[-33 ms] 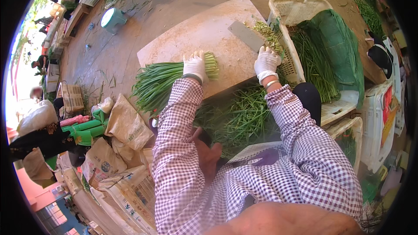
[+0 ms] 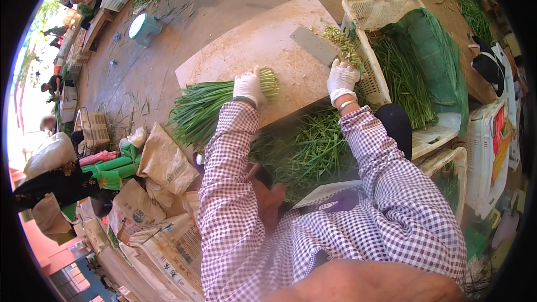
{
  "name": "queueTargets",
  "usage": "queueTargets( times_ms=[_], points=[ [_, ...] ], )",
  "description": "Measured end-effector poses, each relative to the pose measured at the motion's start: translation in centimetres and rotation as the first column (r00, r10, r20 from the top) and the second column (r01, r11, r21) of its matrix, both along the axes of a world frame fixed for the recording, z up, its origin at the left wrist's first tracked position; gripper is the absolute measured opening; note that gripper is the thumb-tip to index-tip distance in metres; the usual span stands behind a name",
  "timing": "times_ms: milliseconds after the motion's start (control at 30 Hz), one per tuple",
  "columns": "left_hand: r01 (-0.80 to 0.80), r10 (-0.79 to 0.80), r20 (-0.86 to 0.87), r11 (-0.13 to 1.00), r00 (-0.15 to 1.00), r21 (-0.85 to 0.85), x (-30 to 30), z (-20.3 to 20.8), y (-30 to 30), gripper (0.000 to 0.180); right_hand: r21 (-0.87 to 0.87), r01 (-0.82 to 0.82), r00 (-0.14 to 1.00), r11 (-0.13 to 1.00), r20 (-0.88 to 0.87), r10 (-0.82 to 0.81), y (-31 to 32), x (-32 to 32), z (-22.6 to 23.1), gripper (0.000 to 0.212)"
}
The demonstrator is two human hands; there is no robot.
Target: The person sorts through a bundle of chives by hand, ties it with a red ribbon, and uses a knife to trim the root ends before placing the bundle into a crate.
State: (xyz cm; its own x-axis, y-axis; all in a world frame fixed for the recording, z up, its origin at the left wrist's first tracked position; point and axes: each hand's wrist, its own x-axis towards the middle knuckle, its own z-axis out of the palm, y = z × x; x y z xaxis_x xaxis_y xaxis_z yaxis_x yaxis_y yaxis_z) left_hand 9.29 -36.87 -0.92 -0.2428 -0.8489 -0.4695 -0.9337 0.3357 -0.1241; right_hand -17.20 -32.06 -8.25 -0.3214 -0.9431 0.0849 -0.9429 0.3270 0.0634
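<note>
A bunch of garlic chives [image 2: 204,103] lies across the left part of a pale, stained cutting board [image 2: 246,50], its whitish stem ends pointing right. Over those stems, close to the ends, my gloved left hand [image 2: 246,86] is closed, pressing the bunch down. At the board's right edge my gloved right hand [image 2: 342,78] grips a cleaver [image 2: 314,46]; its handle is hidden in my fingers. The broad rectangular blade rests nearly flat, pointing up and left, apart from the bunch. Cut pale stem ends [image 2: 344,42] are heaped just beyond the blade, beside the crate.
A white plastic crate [image 2: 369,64] holding more chives [image 2: 405,75] and a green mesh cloth [image 2: 436,61] stands at the right. Loose green leaves [image 2: 313,145] lie below the board, near my body. Woven sacks [image 2: 168,159] are at the left; a light-blue stool [image 2: 144,29] stands farther off.
</note>
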Motion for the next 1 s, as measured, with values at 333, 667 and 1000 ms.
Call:
queueTargets(
  times_ms=[333, 667, 1000],
  points=[
    [-0.257, 0.22, -0.182, 0.942, 0.958, -0.215, -0.9, -2.6, 2.1, 0.076, -0.186, -0.053, 0.946, 0.981, 0.304, 0.109, 0.8, 0.9, 0.8, 0.021],
    [-0.341, 0.328, -0.116, 0.932, 0.938, -0.121, -2.2, -0.3, 2.0, 0.09, -0.07, -0.154, 0.699, 0.986, 0.698, 0.159, 7.1, 6.0, 5.2, 0.025],
    [-0.296, 0.284, -0.137, 0.952, 0.949, -0.077, -1.3, -1.7, 0.9, 0.078, -0.215, -0.272, 0.577, 0.938, 0.744, 0.337, 10.6, 6.9, 5.0, 0.02]
  ],
)
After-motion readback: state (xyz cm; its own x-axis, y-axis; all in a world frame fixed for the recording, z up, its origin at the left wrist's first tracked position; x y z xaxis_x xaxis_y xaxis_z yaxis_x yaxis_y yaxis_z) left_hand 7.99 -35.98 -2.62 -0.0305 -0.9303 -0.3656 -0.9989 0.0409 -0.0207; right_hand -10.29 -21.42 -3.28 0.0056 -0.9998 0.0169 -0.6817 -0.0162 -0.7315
